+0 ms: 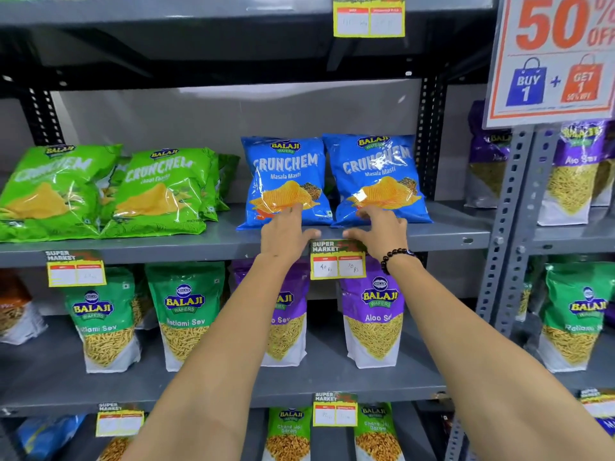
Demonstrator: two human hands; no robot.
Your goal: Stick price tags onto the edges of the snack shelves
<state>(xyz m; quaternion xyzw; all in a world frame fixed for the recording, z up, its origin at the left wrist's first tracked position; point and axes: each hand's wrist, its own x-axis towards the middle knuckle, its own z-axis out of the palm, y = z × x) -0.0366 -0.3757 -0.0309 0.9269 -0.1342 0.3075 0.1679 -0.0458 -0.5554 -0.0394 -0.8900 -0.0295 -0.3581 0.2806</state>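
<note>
A yellow price tag [337,261] hangs from the front edge of the grey middle shelf [166,249], below two blue Crunchem bags [286,174]. Both my hands rest over that shelf edge just above the tag. My left hand [286,232] has its thumb at the tag's top left corner and its fingers against the left blue bag. On the other side, my right hand [379,229], with a black bead bracelet at the wrist, has its thumb on the tag's top right part and its fingers at the right blue bag. Neither hand grips anything.
Other price tags hang on the top edge [368,16], the middle shelf's left [76,269] and the lower shelf [334,409]. Green Crunchem bags [100,191] lie at left, sev pouches [186,314] stand below. A 50% off sign [559,54] hangs at upper right beside a perforated upright [509,207].
</note>
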